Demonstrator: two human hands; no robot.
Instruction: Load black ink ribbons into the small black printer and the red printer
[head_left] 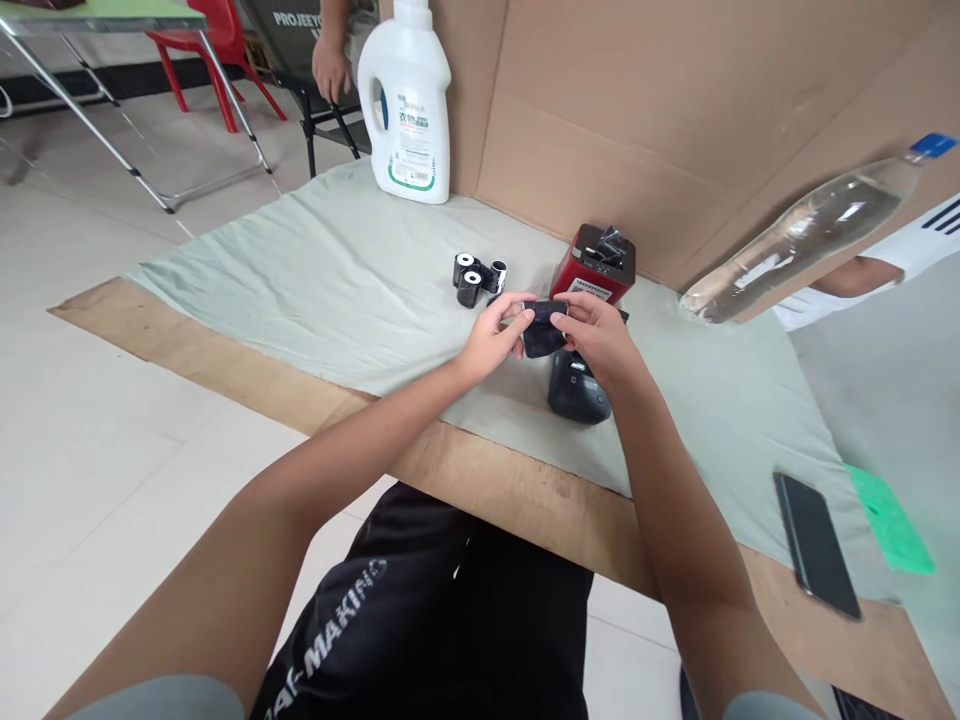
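Observation:
A small black roll (pixel 543 332) is stretched between my two hands, with a loose black flap hanging from it. My left hand (pixel 493 332) pinches its left end, thumb on top. At the right end my right hand (pixel 592 330) grips it with thumb and fingers. Just below my right hand sits a rounded black device (pixel 578 392), partly covered by the hand. Several black rolls with white cores (pixel 469 284) stand grouped on the cloth beyond my left hand. Behind my right hand is a red and black box (pixel 592 268) with a barcode label and crumpled dark plastic on top.
A pale green cloth (pixel 360 300) covers the wooden board (pixel 225 345). A white detergent jug (pixel 409 110) stands at the back. A large clear bottle (pixel 810 240) leans against the cardboard (pixel 637 110). A phone (pixel 816 543) lies right. Other people's arms show behind the cardboard.

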